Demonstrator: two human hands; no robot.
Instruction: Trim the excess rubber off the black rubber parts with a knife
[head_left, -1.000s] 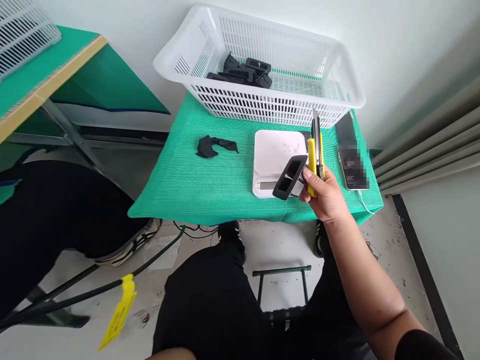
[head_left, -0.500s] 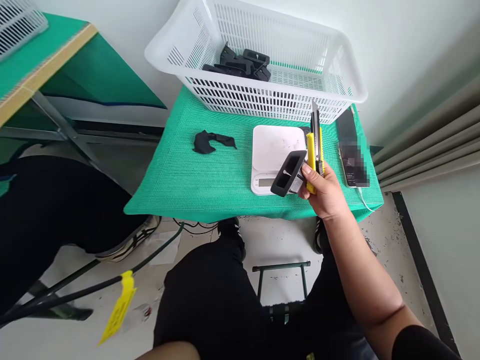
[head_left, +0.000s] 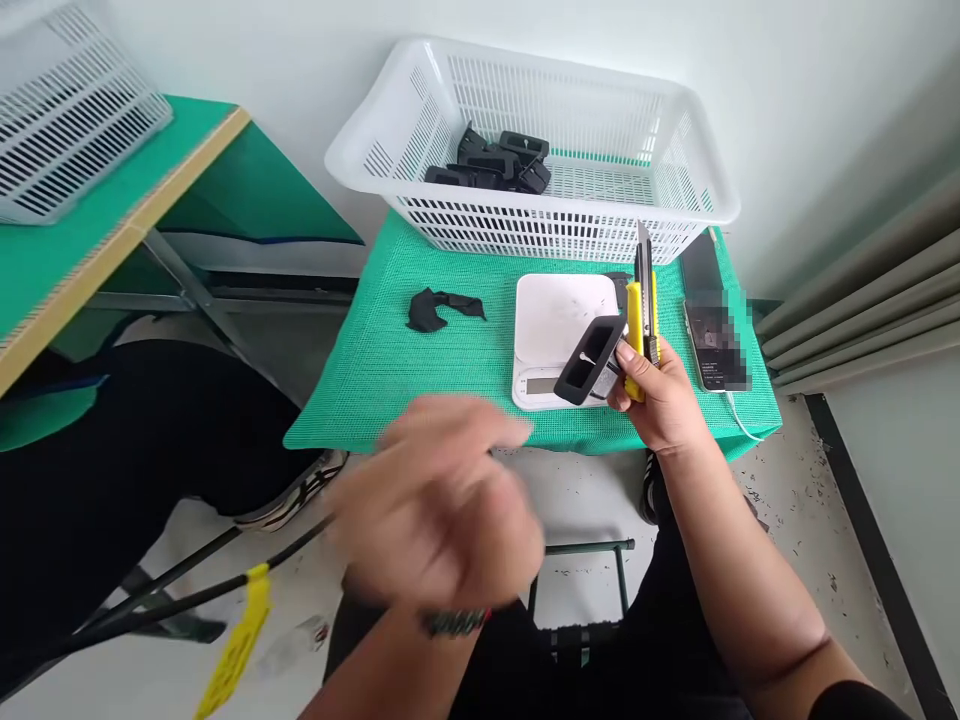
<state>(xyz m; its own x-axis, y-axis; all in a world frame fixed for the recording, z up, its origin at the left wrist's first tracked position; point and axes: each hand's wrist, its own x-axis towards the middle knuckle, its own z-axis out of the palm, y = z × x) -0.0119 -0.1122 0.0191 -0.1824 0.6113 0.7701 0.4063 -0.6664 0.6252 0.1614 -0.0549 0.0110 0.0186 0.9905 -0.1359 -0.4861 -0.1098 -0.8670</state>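
Note:
My right hand [head_left: 660, 395] is closed around a yellow-and-black utility knife [head_left: 646, 310] with its blade out and pointing up. In the same grip is a black plastic part [head_left: 591, 360], a rounded rectangular frame with a recess, held over the near right of a white digital scale [head_left: 559, 310]. My left hand [head_left: 442, 510], smeared by motion, is in front of the table's near edge; its fingers cannot be made out well. Left of the scale lies a crumpled black piece [head_left: 442, 309], touched by neither hand.
A white plastic basket [head_left: 525, 215] with several black parts [head_left: 491, 165] stands at the back of the green-covered table [head_left: 360, 385]. On the right is a phone [head_left: 712, 345] with a cable. Another basket [head_left: 82, 120] sits on the left table, with a person's leg [head_left: 187, 430] below.
My left hand has come up into view from the bottom. The camera view has shifted slightly; my right hand still holds the knife and the black part.

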